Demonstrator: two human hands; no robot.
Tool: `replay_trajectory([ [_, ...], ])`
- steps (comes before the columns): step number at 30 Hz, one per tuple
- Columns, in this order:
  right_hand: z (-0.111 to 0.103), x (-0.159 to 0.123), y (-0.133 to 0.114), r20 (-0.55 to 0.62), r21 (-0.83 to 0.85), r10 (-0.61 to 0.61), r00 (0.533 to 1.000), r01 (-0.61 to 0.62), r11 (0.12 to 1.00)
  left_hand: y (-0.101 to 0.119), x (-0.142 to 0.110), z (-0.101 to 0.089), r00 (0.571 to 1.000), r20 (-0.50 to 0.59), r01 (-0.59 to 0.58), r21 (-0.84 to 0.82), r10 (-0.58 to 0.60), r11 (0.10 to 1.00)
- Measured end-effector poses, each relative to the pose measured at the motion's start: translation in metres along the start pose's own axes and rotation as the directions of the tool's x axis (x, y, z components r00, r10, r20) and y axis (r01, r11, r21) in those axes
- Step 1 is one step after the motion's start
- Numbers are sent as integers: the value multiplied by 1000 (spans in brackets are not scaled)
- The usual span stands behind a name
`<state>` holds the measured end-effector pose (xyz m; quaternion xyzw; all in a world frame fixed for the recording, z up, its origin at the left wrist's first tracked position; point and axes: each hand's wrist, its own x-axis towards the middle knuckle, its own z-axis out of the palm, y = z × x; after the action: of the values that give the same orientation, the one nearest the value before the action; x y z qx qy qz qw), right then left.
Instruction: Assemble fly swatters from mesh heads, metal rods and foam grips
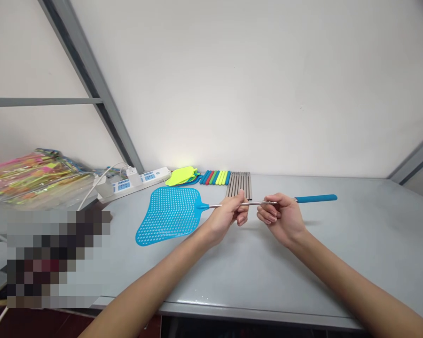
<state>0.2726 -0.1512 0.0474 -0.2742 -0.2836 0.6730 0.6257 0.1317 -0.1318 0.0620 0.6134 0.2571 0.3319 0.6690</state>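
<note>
Left hand (pixel 228 212) grips the rod (pixel 252 203) near the blue mesh head (pixel 174 212).

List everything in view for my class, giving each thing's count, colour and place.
Fly swatter: one, blue with silvery rod, in both hands
Swatter heads: several, yellow-green and blue, stacked at table's back
Loose handles: several, blue, red, green, yellow, beside the heads
Metal rods: about ten, silvery, behind left hand
Power strip: at least one, white and blue, back left
Plugs: two, white, on the strip
Bagged items: many, mostly pink and yellow, far left
Table: one, grey, beneath
Wall: white, behind
Pixelated patch: one, mostly dark, lower left; contents unclear
Left hand: one, bare, nearer swatter's head
Right hand: one, bare, nearer swatter's handle
</note>
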Motion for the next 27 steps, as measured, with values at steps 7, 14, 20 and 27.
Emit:
replay_trajectory([
  [7,-2,-6,-12,113,-221,-83,990,106,970,4,-13,9,974,-90,-141,468,206,872],
  [14,-7,-6,-10,185,-332,-41,982,102,938,-3,-11,9,971,-101,-151,434,215,888],
  [20,-9,-5,-3,227,-354,-22,974,103,930,-16,-7,8,973,-124,-135,370,193,919],
  [27,-9,-6,4,222,-346,20,975,60,936,-19,-6,7,974,-124,-134,369,192,920],
])
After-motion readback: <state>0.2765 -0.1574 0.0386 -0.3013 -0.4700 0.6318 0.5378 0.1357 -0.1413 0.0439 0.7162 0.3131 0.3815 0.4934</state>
